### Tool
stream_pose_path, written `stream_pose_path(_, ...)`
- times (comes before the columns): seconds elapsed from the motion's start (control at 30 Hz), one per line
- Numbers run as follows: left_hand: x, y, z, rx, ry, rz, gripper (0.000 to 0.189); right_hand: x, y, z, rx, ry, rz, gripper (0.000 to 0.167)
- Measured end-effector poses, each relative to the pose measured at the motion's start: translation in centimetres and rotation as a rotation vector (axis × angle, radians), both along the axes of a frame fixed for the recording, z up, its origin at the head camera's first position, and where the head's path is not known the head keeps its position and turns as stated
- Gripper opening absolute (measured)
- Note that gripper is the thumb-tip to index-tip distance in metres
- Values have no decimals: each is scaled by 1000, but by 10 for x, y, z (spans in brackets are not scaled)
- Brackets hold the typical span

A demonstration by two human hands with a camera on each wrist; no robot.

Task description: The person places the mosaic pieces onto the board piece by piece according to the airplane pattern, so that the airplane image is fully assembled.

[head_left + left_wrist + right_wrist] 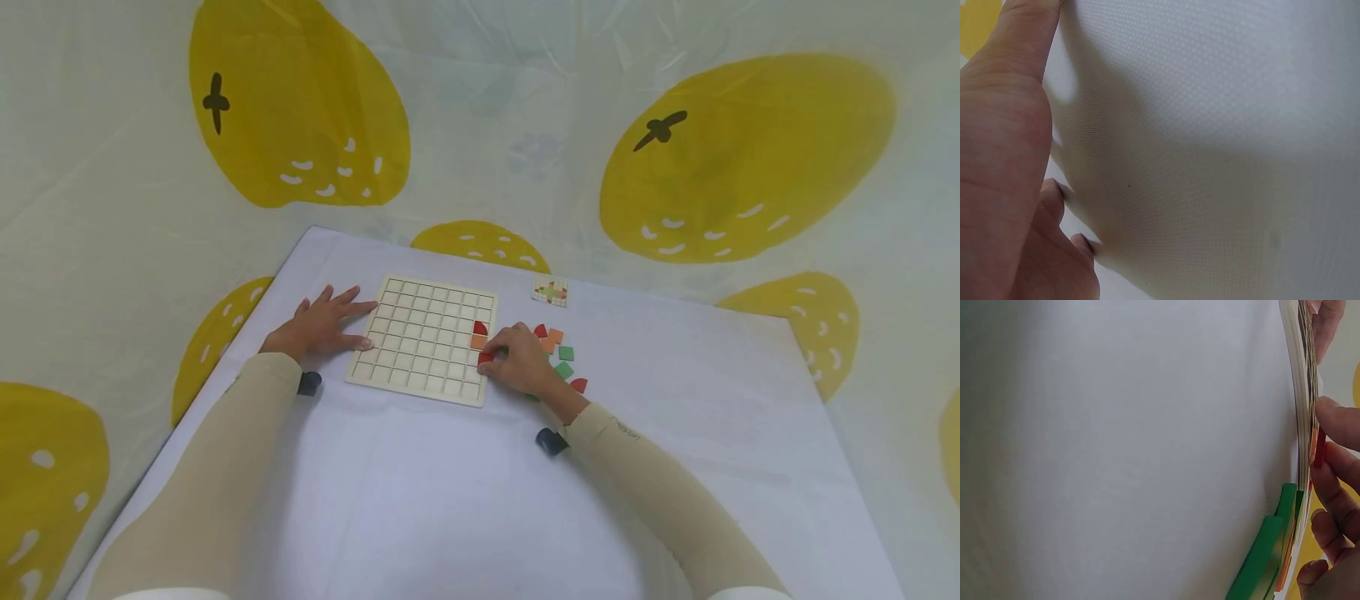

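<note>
A pale board [420, 342] ruled into squares lies flat on the white table. On its right side sit a red quarter-round tile [481, 327] and, just below it, an orange square tile [478, 342]. My right hand [521, 358] pinches another red tile [485, 358] between thumb and fingers at the board's right edge; the right wrist view shows this red tile [1320, 449] edge-on, close over the board. With fingers spread, my left hand [322, 323] rests at the board's left edge, its thumb on the corner squares. The left wrist view shows mostly that hand [1004, 175] and white cloth.
Loose tiles lie right of the board: a green square [566, 353], an orange square [556, 336], a red quarter-round [579, 385] and several others, some partly behind my right hand. A small pattern card [551, 291] lies farther back. Lemon-printed cloth [480, 125] hangs behind the table.
</note>
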State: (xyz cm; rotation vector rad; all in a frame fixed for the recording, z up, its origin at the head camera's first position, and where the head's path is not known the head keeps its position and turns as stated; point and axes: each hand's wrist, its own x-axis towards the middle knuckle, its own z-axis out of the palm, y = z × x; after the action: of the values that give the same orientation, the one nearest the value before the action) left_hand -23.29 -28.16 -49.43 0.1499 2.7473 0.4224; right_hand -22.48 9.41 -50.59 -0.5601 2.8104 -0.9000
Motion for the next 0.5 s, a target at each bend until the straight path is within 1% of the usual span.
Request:
stream_pose_path(0.1, 0, 0, 0, 10, 7, -1, 90, -1, -1, -1, 5, 8, -2, 26)
stream_pose_path(0.23, 1, 0, 0, 13, 0, -1, 90, -1, -2, -1, 2, 11, -7, 27)
stream_pose_path(0.5, 1, 1, 1, -9, -12, 8, 90, -2, -8, -2, -2, 16, -17, 25)
